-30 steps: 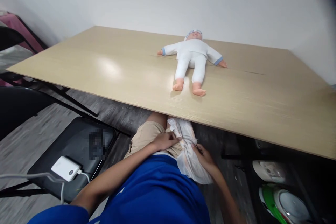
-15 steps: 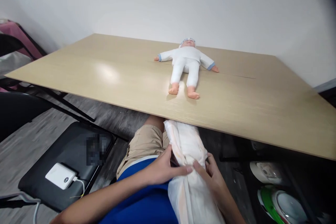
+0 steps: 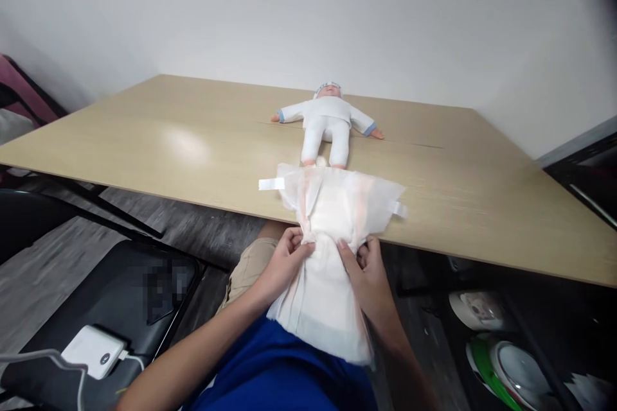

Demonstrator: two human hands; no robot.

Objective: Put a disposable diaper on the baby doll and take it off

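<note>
A white diaper point(image 3: 332, 263) is spread out between my hands, its far end over the table edge and its near end above my lap. Side tabs stick out at the far corners. My left hand point(image 3: 290, 260) pinches its left edge near the narrow middle. On the opposite edge my right hand point(image 3: 365, 270) grips it, thumb on top and fingers curled beneath. Beyond the diaper a baby doll point(image 3: 328, 119) in white clothes with blue cuffs lies on its back, arms spread. The diaper's far end hides the doll's feet.
The wooden table point(image 3: 202, 167) stands against a white wall. To my left, a black chair seat point(image 3: 110, 282) carries a white power bank point(image 3: 91, 350) with a cable and a blurred-out item. Under the table at right are a green-rimmed round item point(image 3: 484, 366) and a white one point(image 3: 475, 309).
The folded, bunched diaper is now opened out, with its tabs showing. Both hands have moved forward and up with it, toward the table edge and the doll.
</note>
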